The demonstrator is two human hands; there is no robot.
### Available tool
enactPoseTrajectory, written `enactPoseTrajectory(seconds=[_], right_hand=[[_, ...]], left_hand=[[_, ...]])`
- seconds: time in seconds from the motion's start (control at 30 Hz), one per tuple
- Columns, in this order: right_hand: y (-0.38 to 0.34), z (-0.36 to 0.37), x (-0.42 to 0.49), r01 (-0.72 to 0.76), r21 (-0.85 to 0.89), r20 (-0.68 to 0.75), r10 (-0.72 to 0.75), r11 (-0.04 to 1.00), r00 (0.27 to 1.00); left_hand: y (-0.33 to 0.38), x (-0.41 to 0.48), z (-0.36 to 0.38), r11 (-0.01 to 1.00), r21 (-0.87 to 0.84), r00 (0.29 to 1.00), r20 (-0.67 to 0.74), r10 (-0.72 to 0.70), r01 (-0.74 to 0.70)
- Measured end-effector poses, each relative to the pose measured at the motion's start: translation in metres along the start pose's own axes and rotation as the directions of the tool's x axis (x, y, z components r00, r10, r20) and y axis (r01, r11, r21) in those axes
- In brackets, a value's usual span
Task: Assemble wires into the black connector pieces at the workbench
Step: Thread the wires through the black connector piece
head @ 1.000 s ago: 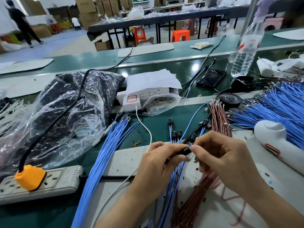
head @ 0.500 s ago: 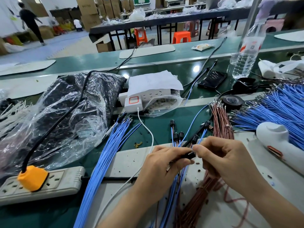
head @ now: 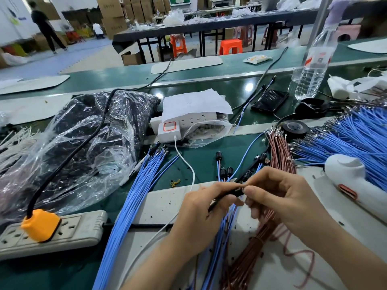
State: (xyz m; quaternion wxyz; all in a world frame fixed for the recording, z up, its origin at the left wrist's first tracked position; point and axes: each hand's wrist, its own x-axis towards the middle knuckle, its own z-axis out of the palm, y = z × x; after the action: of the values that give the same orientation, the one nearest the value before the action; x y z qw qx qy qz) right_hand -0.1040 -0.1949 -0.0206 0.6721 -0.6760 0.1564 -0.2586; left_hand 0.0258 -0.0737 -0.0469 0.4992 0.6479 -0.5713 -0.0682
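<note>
While both hands meet over the pale mat [head: 163,206] at the near edge of the green surface [head: 205,164], the left hand [head: 201,212] has its grip clamped on a slim black connector piece [head: 235,191], fingers curled round its lower part so that it slants up to the right. Meeting it, the right hand [head: 280,197] has its grip pinched together on the upper end of that piece, thumb and forefinger touching it; whether a wire sits between those fingertips cannot be told. Under the hands lie blue wires [head: 136,195] and a tied bundle of brown wires [head: 280,151], running back toward the far edge. Several small black connectors already on wires [head: 224,171] rest on the surface just beyond the hands. A white handheld tool [head: 351,176] lies at the right, a grey power strip [head: 69,229] with an orange plug [head: 39,225] at the left, and a clear bag of black parts [head: 83,143] behind that.
</note>
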Motion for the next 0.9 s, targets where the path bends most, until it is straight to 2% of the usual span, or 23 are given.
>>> enactPoseTrajectory(seconds=[0.13,0.23,0.33,0.43,0.63,0.77,0.9], right_hand=[[-0.002,-0.003,0.002,0.010,0.148,-0.077,0.001,0.989,0.997],[-0.003,-0.001,0.002,0.013,0.184,-0.066,-0.001,0.983,0.998],[-0.003,0.002,0.000,0.018,0.164,-0.037,-0.012,0.986,0.999],[-0.003,0.004,-0.001,0.031,0.138,-0.030,-0.027,0.990,0.999],[-0.005,0.008,-0.004,0.064,0.104,-0.045,-0.060,0.993,0.997],[-0.005,0.008,-0.004,0.073,0.074,-0.046,-0.070,0.995,0.997],[-0.004,0.009,-0.006,0.117,-0.005,-0.061,-0.117,0.993,0.991]], left_hand=[[0.001,0.000,0.000,0.998,-0.064,0.999,-0.036,-0.030,0.028],[0.000,0.000,0.000,0.992,-0.110,0.998,-0.002,-0.068,0.068],[-0.003,-0.002,0.002,0.997,-0.039,0.998,0.031,-0.064,0.065],[-0.004,-0.001,0.002,0.995,-0.051,0.996,0.034,-0.083,0.084],[0.001,0.002,-0.001,1.000,-0.029,1.000,0.022,-0.001,0.002],[-0.003,-0.001,0.002,0.997,-0.066,0.998,0.055,-0.044,0.048],[-0.003,0.000,0.002,0.999,0.003,0.997,0.067,-0.032,0.032]])
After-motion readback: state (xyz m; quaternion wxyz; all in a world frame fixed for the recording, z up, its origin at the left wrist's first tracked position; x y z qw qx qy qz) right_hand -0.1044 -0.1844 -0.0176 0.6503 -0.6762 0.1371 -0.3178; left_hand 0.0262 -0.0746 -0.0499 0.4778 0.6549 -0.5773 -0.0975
